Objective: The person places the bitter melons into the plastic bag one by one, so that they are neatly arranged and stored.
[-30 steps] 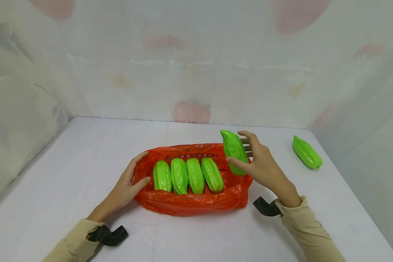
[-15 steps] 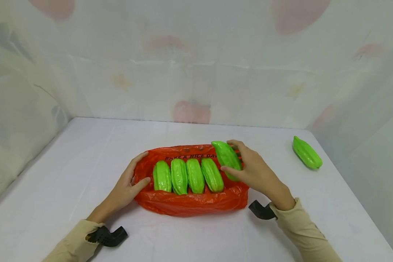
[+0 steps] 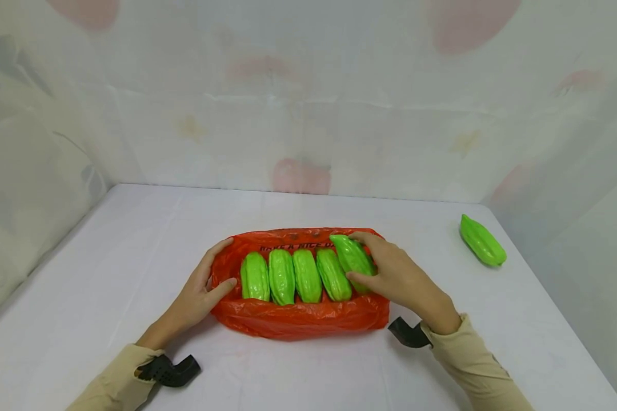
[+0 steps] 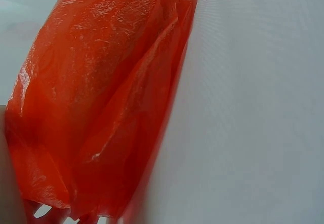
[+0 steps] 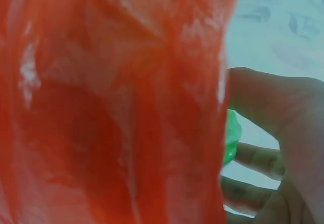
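A red plastic bag [image 3: 298, 321] with dark lettering lies with its mouth spread wide. Inside it several glossy green ridged gourds [image 3: 307, 276] stand side by side in a row. My left hand [image 3: 203, 288] holds the bag's left end, its thumb over the rim. At the bag's right end my right hand [image 3: 398, 277] grips another green gourd [image 3: 353, 257] between thumb and fingers, low in the mouth beside the row. The right wrist view shows part of that gourd [image 5: 232, 137] behind the bag's red side [image 5: 126, 107]; the rest is hidden.
One more green gourd [image 3: 482, 240] lies alone on the white table [image 3: 308, 377], near its right edge. A patterned pale cloth [image 3: 308, 114] hangs behind the table and at both sides. A black wrist camera mount [image 3: 410, 333] sits under the right forearm, close to the table.
My right hand has moved left and down, taking the gourd from above the bag's right side into its mouth beside the row. The left hand and the bag's left end have stayed put.
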Available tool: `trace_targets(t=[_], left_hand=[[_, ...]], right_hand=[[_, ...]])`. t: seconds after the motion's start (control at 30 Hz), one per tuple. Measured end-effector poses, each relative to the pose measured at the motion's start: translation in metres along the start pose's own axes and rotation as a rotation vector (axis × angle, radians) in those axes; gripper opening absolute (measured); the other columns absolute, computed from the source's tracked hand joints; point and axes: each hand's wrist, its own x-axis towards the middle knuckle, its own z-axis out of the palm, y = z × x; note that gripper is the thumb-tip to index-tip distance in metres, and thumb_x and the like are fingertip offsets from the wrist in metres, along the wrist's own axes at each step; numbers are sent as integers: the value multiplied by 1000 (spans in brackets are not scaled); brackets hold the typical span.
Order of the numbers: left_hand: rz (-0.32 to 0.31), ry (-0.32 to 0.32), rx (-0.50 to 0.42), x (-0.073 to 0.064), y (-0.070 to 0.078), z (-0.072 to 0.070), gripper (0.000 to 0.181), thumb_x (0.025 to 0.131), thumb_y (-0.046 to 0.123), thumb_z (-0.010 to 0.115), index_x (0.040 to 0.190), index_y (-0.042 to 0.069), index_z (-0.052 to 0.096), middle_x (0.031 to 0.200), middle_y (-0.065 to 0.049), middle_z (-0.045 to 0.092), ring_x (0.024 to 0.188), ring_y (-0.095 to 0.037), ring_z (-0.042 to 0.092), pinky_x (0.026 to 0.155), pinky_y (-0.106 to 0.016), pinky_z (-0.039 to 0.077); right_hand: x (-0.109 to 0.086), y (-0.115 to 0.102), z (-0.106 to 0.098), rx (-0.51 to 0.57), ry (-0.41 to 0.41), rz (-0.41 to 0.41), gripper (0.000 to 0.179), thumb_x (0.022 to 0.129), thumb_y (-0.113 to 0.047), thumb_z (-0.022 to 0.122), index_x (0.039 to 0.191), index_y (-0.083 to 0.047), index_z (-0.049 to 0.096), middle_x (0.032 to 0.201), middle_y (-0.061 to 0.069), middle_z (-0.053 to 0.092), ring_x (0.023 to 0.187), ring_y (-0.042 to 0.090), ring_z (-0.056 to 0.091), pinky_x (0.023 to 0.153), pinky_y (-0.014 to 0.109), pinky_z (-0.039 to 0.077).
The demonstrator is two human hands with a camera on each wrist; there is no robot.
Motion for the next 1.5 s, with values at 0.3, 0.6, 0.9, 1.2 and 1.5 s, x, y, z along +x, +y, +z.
trace_targets(t=[0.3,0.6,0.9,1.2,1.5], left_hand=[[5,-1,-5,0,-1,0,74,93,1,61,156,21,27,154,-9,39,135,-10,43,105,-6,31],[-3,-5,-11,0,1,0,73,93,2,61,156,21,28,154,-9,39,135,-9,43,104,-6,31],[-14,-6,-1,0,3,-1,73,94,2,60,156,21,27,155,-8,38,136,-10,42,105,-6,30],[-24,-12,2,0,4,-1,73,94,3,60,156,23,26,155,-7,38,136,-11,42,104,-6,31],[-32,-12,-1,0,4,-2,73,94,3,60,157,22,26,155,-8,38,134,-10,43,103,-7,33]], right_hand=[[-2,0,1,-26,-38,50,57,88,-27,73,136,-6,50,124,7,62,98,19,58,83,37,50],[-3,2,5,-56,1,70,57,89,-23,72,138,-5,49,134,12,60,112,31,60,95,50,50],[-3,3,5,-130,-32,74,40,88,-18,72,126,-6,63,126,13,64,114,33,61,97,55,48],[-3,4,4,-118,-45,74,44,88,-17,73,128,-5,61,124,13,65,113,33,62,96,51,50],[-3,2,-9,-65,-32,63,47,88,-18,74,131,-4,60,126,13,66,106,31,64,90,47,53]])
